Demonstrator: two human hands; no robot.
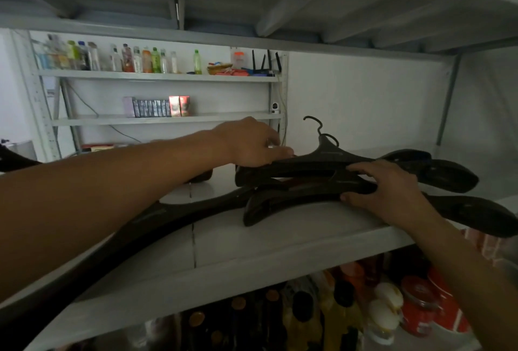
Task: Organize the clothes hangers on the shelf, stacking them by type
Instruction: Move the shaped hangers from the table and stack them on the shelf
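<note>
Several wide-shouldered black plastic hangers point(302, 172) lie piled on a white metal shelf point(280, 241), their hooks pointing to the back wall. My left hand point(252, 144) reaches over from the left and presses on the pile's left end, fingers curled over the top hanger. My right hand point(384, 188) grips the pile's middle from the front, thumb underneath and fingers on top. Another long black hanger point(157, 227) stretches out to the left beneath my left forearm. Hanger ends point(443, 175) stick out to the right past my right hand.
The shelf above hangs low over the work area. A farther rack point(157, 75) against the wall holds bottles, small boxes and a router. Below the shelf stand bottles and red tins point(420, 305). A grey upright post point(448, 98) stands at the right rear.
</note>
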